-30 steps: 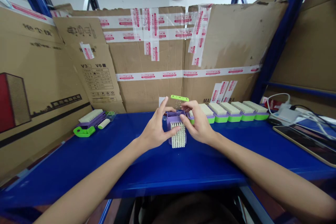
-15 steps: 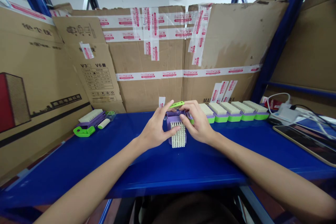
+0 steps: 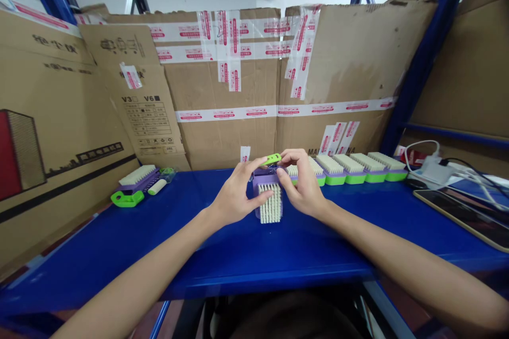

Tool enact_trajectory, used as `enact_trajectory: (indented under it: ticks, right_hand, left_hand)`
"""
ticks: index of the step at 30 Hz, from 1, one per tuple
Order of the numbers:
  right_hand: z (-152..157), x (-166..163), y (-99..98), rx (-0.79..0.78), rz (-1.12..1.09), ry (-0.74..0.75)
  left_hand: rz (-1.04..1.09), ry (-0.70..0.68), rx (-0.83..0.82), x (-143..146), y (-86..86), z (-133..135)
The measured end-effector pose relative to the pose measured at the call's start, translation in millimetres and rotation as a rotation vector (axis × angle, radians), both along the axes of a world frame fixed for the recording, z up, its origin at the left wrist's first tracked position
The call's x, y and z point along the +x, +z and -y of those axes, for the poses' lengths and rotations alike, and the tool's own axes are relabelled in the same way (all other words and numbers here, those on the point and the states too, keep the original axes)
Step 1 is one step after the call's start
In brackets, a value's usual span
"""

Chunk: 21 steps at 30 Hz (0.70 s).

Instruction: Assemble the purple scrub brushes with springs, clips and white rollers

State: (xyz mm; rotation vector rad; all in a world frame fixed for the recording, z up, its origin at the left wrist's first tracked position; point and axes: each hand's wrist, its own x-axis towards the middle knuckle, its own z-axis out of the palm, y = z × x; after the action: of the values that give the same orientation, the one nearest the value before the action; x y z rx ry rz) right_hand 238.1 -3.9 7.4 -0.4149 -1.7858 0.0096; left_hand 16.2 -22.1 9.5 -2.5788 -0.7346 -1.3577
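A purple scrubbing brush [image 3: 270, 206] with cream bristles facing up lies in front of me, its bristle end towards me. My left hand [image 3: 237, 189] is closed round its left side, with the thumb across the bristles and the index finger reaching to a green plastic piece [image 3: 273, 159] at the far end. At the far right corner, my right hand [image 3: 303, 186] is bent in a pinch, thumb and index finger by the green piece and the purple body. Its fingertips are partly hidden, as is how the green piece joins the brush.
Several purple and green brushes [image 3: 353, 169] stand in a row at the back right. Another brush [image 3: 137, 176], a green handle part [image 3: 127, 199] and a cream roller-like piece [image 3: 157, 187] lie on the left of the blue table [image 3: 191, 259]. A tablet [image 3: 457, 214] and cables are at right.
The green piece has shifted slightly to the right and tilted. My right thumb has drawn back from the bristles, and the right fingers have moved a little rightward. My left hand barely moves.
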Motion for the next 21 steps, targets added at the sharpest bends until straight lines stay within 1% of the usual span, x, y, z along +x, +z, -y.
enact_trajectory:
  ticks: [5,10,17,21]
  right_hand:
    - [-2.7,0.0,-2.7,-0.025,-0.031,-0.013]
    - [-2.7,0.4,-3.1,-0.048,0.01,-0.049]
    - [2.0,1.5,2.3,0.002,0.141,-0.092]
    - [1.4,1.9,2.0,-0.005,0.182,-0.116]
  left_hand:
    - [-0.031,-0.026,0.053,0.7,3.2,0.7]
    - [-0.04,-0.006,0.064,0.9,2.0,0.5]
    - [-0.018,-0.007,0.008,0.3,2.4,-0.1]
    - [0.007,-0.034,-0.029,-0.5,2.2,-0.6]
